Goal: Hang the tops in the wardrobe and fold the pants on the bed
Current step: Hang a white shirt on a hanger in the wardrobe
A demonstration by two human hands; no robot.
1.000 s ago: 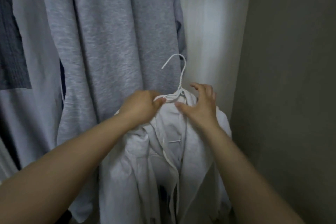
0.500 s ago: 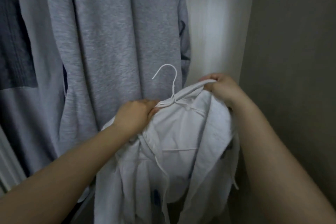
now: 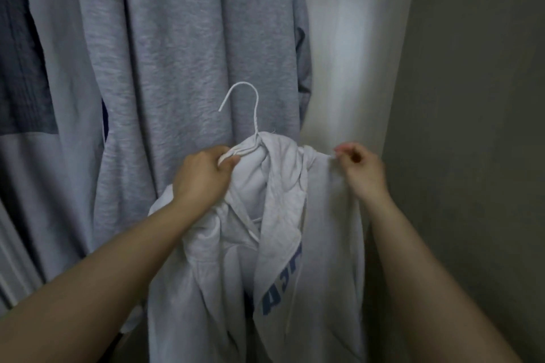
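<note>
While the left hand [image 3: 203,177] stays clamped on the hanger [image 3: 250,127], the right hand [image 3: 361,169] now pinches the top's [image 3: 283,186] shoulder.

One white wire hanger [image 3: 252,115] and one white top [image 3: 283,215] sit between two hands, the left hand [image 3: 203,177] and the right hand [image 3: 361,169], while two grey garments, [image 3: 188,47] and [image 3: 50,174], hang beyond the left hand.

pale grey top [image 3: 324,244] with blue lettering drapes bunched over a white wire hanger [image 3: 256,115].
</note>
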